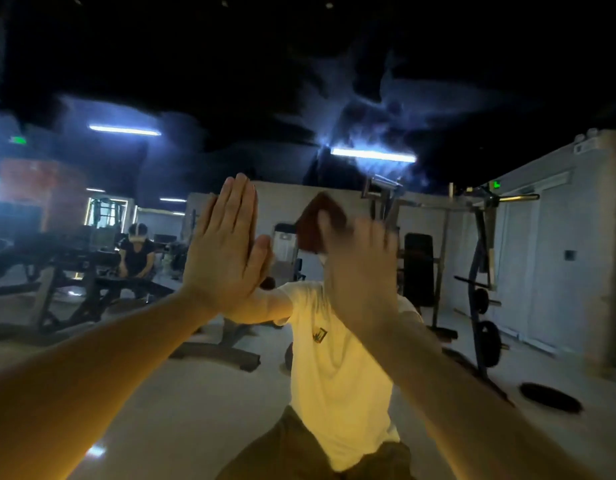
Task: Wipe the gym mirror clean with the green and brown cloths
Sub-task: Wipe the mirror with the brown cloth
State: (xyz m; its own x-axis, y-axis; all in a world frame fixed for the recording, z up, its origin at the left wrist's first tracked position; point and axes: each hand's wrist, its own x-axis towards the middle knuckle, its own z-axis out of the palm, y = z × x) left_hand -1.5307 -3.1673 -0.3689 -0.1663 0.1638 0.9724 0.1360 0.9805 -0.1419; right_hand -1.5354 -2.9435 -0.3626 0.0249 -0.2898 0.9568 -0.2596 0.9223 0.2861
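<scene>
1. Head view: the mirror (438, 98) fills the frame, and a smeared haze is seen on the glass at about 1 o'clock, around the reflected ceiling light.
2. The step in hand is judged to be wiping with the brown cloth (317, 220); it would be done best with the cloth kept flat under the palm, with overlapping strokes carried up toward that haze.
3. Even pressure is advised, so that no new streaks are left across the middle of the glass.
4. The right hand (358, 271) is blurred; its fingers are spread and pressed over the cloth, which is pinned against the mirror at 12 o'clock of the hand.
5. The left hand (227, 247) is laid flat and fully extended on the glass, fingers together, meeting its own reflection; nothing is held by it, and it seems to serve as a brace.
6. The green cloth is not seen anywhere in the frame.
7. A risk is judged from the bare left palm: prints may be left and would need a final pass.
</scene>
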